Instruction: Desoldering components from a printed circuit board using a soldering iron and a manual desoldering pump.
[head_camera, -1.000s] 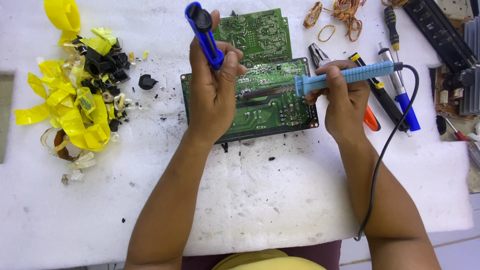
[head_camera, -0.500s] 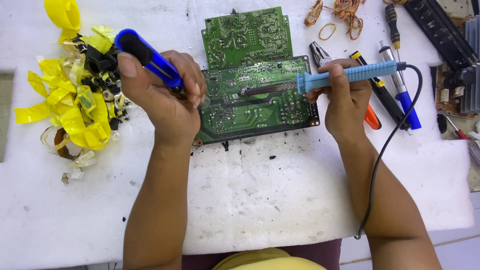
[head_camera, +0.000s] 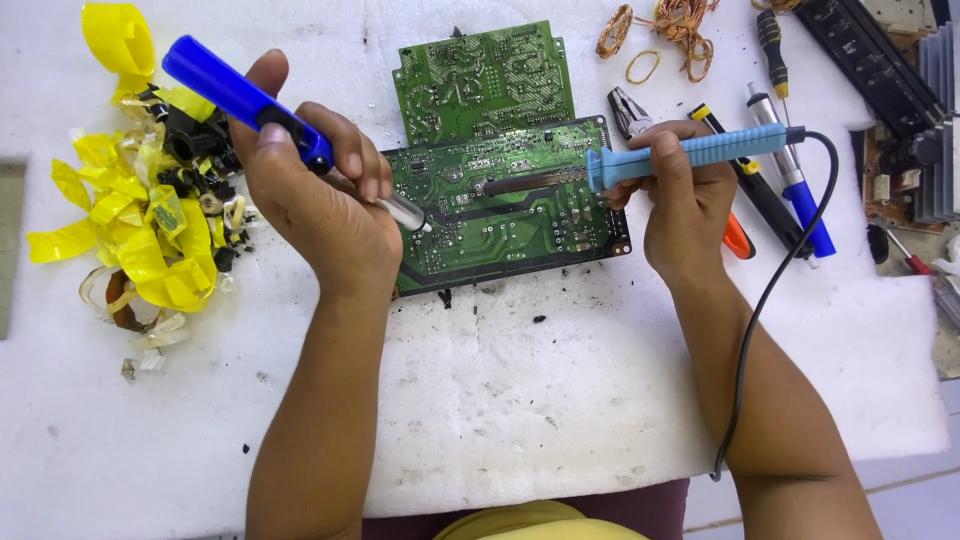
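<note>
Hands work over a green circuit board (head_camera: 510, 215) that lies flat near the middle of a white foam-covered worktop (head_camera: 500, 400), solder side up. The left hand (head_camera: 320, 205) is clenched around a blue desoldering pump (head_camera: 245, 100), which slants from far left down to its pale nozzle, and that nozzle touches the left part of the board. The right hand (head_camera: 685, 205) grasps the light blue handle of a soldering iron (head_camera: 690, 152), held almost level, with its dark metal shaft reaching left across the board's middle. A black cord (head_camera: 770, 300) runs from the handle's right end, curves down beside the right forearm and reaches the worktop's near edge. A second green circuit board (head_camera: 483, 80) lies just beyond the first, and their edges overlap. At the left sits a heap of crumpled yellow tape (head_camera: 140, 215) mixed with small black parts. To the right of the boards lie pliers (head_camera: 628, 108), a blue pen-like tool (head_camera: 795, 185) and a black and yellow screwdriver (head_camera: 770, 45). Coils of copper wire (head_camera: 680, 20) lie at the far edge. Dark specks dot the foam just near the board.
</note>
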